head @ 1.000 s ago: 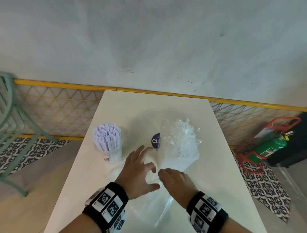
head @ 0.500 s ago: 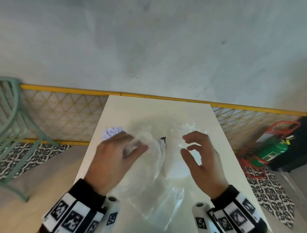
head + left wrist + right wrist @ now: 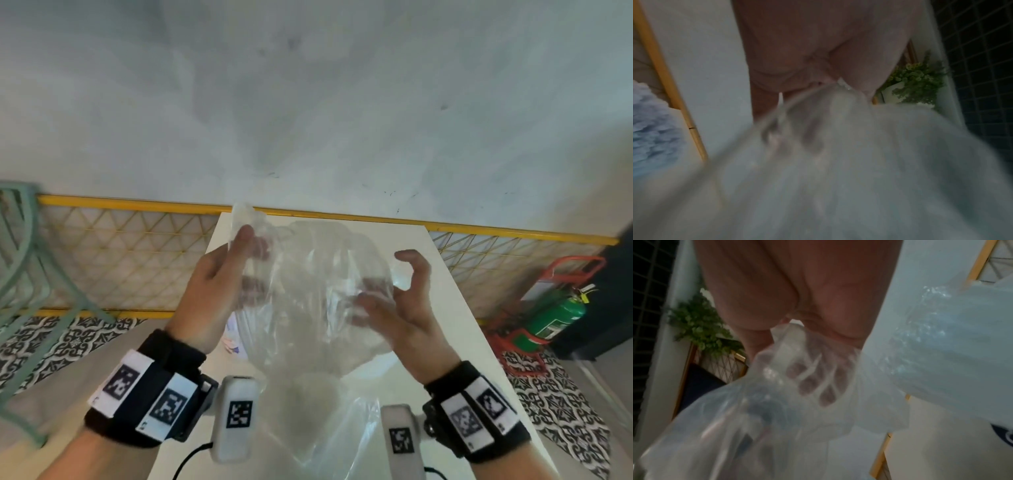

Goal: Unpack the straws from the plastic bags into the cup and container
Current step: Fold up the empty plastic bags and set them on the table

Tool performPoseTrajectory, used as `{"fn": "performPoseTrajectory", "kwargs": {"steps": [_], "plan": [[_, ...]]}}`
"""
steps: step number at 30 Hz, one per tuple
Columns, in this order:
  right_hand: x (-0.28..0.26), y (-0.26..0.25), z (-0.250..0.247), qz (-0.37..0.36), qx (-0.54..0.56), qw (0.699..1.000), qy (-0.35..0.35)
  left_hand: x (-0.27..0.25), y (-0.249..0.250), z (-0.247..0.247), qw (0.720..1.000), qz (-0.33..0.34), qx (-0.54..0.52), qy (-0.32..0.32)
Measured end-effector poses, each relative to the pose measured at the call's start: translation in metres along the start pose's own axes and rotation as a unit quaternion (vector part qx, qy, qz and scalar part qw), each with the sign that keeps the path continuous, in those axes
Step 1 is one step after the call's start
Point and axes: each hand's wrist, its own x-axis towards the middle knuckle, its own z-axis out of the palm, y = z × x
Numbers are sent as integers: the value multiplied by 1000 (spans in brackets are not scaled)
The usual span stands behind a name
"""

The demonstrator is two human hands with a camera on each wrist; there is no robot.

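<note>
Now, head view: both hands hold a clear plastic bag [image 3: 318, 294] up over the white table [image 3: 455, 329]. The left hand [image 3: 212, 291] pinches the bag's top edge between thumb and fingers; the right hand [image 3: 404, 308] has its fingers curled into the film on the other side.
Cup in head view: only a sliver of pale straws [image 3: 233, 337] shows below the left hand, mostly hidden behind the bag.
Left wrist view: blurred; film bunches out of the left hand's closed fingers [image 3: 813, 84], and the lilac straw tops [image 3: 651, 129] stand at the frame's left edge.
Right wrist view: fingertips [image 3: 809, 386] show through the film they clutch; a second bag of clear straws [image 3: 953, 350] stands just beside.
Risk, snagging: the hanging bag hides the straw cup, so sweeping it sideways could likely tip the cup.
Risk, slipping: thin film may slide from the pinch.
Risk, contents: whether this bag is empty I cannot tell.
</note>
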Motion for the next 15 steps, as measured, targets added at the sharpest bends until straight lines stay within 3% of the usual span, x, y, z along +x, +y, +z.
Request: {"fn": "performPoseTrajectory", "kwargs": {"steps": [3,5,8,12,15], "plan": [[5,-21,-25,-5,-30,999,-37,8,0,-5,999,-24,-20,-10],[8,-33,-43,10,-93,995,-43,13,-1,-8,1000,2,9,20],[15,-53,-70,36,-151,987,-29,22,-2,-6,998,32,47,16],[20,-74,-101,97,18,995,22,31,0,-8,997,62,-43,15],[17,-80,-117,123,19,992,16,29,10,-1,992,89,-65,-54]]}}
